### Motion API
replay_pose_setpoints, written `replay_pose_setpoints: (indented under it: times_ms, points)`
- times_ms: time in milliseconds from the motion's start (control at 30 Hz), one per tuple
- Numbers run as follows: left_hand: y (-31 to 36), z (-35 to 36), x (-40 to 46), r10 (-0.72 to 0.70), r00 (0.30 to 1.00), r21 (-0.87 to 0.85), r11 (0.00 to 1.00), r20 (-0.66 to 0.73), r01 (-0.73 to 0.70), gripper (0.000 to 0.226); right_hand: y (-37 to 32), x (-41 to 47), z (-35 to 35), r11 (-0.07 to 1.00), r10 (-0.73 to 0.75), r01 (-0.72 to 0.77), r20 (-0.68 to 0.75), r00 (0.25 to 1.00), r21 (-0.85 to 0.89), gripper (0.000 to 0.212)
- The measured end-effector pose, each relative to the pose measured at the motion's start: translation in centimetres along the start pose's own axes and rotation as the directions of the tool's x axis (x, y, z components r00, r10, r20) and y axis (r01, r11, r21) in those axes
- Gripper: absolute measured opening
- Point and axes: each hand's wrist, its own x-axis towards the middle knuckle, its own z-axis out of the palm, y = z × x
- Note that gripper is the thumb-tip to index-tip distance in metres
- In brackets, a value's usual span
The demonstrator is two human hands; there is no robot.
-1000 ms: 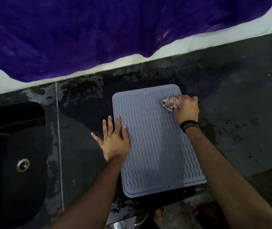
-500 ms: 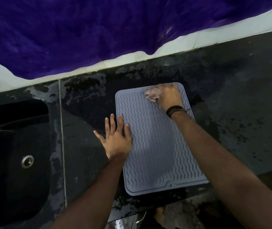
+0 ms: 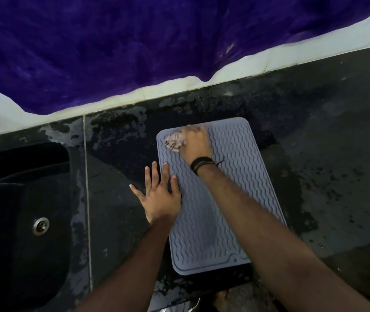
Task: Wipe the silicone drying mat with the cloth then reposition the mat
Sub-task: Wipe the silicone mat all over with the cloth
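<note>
A grey silicone drying mat with wavy ridges lies flat on the dark wet countertop. My right hand, with a black band at the wrist, grips a bunched pale patterned cloth and presses it on the mat's far left corner. My left hand lies flat with fingers spread on the mat's left edge, partly on the counter. My right forearm crosses the mat and hides part of it.
A black sink with a metal drain sits at the left. A purple fabric hangs over the white tiled wall behind the counter. The counter's front edge runs just below the mat.
My right hand has swept the cloth leftward along the mat's far edge, from the right corner to the left corner. My left hand has stayed flat on the left edge.
</note>
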Motion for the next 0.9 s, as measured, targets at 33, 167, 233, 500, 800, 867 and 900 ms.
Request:
replay_pose_setpoints:
  times_ms: [33,167,233,500,800,867,900]
  points:
    - [0.0,0.0,0.0,-0.003,1.0,0.002,1.0,-0.003,0.003,0.054,-0.9,-0.4,0.4,0.999,-0.037,0.037,0.008,0.999,-0.004,0.035]
    - [-0.1,0.0,-0.1,0.0,1.0,-0.001,1.0,-0.002,0.0,0.054,1.9,0.2,-0.9,0.992,-0.108,0.113,0.082,0.991,-0.059,0.038]
    - [-0.1,0.0,-0.1,0.0,1.0,0.007,1.0,0.005,0.0,0.054,5.4,1.0,-2.6,0.988,-0.07,0.077,0.063,0.996,-0.132,0.03]
    - [-0.1,0.1,0.0,-0.004,1.0,-0.005,1.0,0.012,0.004,0.055,13.0,1.8,-6.3,0.954,0.245,-0.262,-0.121,0.962,-0.149,0.03]
    - [0.1,-0.2,0.1,-0.001,1.0,0.012,1.0,0.015,0.001,0.057,-2.8,-1.5,1.0,0.981,-0.182,0.19,0.135,0.974,-0.046,0.03]
    - [0.1,-0.2,0.1,-0.001,1.0,0.009,1.0,0.009,0.001,0.056,-1.6,-1.1,0.7,0.972,-0.214,0.224,0.115,0.97,-0.078,0.035]
    - [0.0,-0.1,0.1,-0.003,1.0,0.003,1.0,0.012,0.003,0.056,-0.3,-0.6,0.1,0.975,-0.196,0.206,0.116,0.974,-0.08,0.036]
